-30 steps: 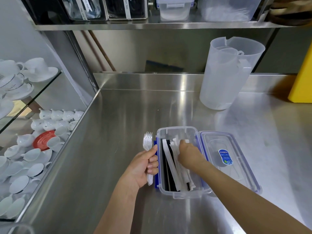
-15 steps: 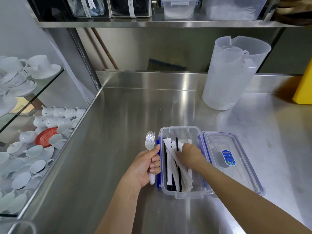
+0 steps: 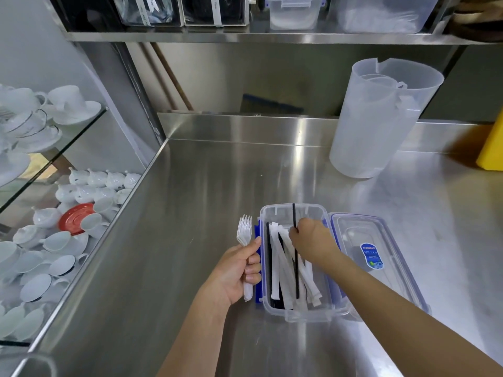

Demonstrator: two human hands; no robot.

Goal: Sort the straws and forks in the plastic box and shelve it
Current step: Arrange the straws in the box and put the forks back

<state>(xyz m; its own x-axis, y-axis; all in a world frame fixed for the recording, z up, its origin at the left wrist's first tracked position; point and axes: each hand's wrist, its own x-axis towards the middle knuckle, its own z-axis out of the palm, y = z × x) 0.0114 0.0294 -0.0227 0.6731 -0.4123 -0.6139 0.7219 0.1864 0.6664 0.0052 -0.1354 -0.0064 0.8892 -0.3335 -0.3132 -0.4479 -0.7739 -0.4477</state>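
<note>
A clear plastic box (image 3: 292, 209) with blue clips stands open on the steel counter, holding white wrapped straws (image 3: 276, 268) and black straws. My right hand (image 3: 313, 240) is inside the box, pinching one black straw (image 3: 295, 262) that sticks up past the far rim. My left hand (image 3: 236, 270) is just left of the box, closed around a stack of clear plastic forks (image 3: 244, 231), tines pointing away. The box's lid (image 3: 373, 257), with a blue sticker, lies flat against the box's right side.
A large translucent jug (image 3: 381, 115) stands at the back right, a yellow object (image 3: 492, 148) beyond it. A steel shelf (image 3: 245, 36) above carries containers. White cups and a red saucer (image 3: 74, 219) fill glass shelves left of the counter edge.
My right hand has shifted toward the far end of the box and lifted a single black straw out of the pile. My left hand keeps holding the forks in place.
</note>
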